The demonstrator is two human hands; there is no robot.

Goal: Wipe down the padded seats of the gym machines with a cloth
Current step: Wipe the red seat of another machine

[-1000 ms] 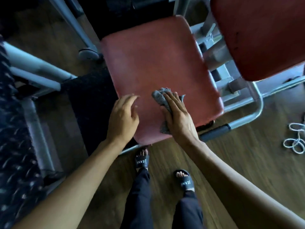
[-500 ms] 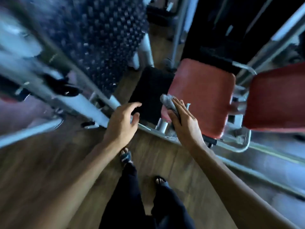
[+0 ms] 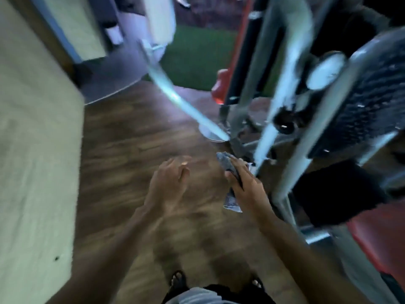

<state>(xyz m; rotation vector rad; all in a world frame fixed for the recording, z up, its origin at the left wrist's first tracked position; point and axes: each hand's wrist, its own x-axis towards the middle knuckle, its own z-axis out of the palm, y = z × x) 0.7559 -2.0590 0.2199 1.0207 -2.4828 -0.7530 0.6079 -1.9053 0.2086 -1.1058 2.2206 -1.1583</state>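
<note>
The view is blurred by motion. My right hand [image 3: 245, 183] holds a grey cloth [image 3: 228, 165] in the air above the wooden floor, beside a metal machine frame. One end of the cloth sticks out past my fingertips and the other hangs below my palm. My left hand [image 3: 171, 183] hovers empty to the left, fingers loosely spread. The red padded seat [image 3: 381, 242] lies at the lower right edge, away from both hands. A second red pad [image 3: 221, 88] shows further back by a dark upright.
Grey metal frame tubes [image 3: 271, 119] and a dark studded foot plate [image 3: 363, 110] crowd the right side. A black pad [image 3: 337, 191] sits above the red seat. A pale wall [image 3: 32, 150] fills the left. Brown wooden floor [image 3: 135, 132] stretches ahead, with green flooring [image 3: 197, 58] beyond.
The view has swung left, away from the red seat. Both hands have come off the seat and now hang over the floor, the right one still holding the cloth.
</note>
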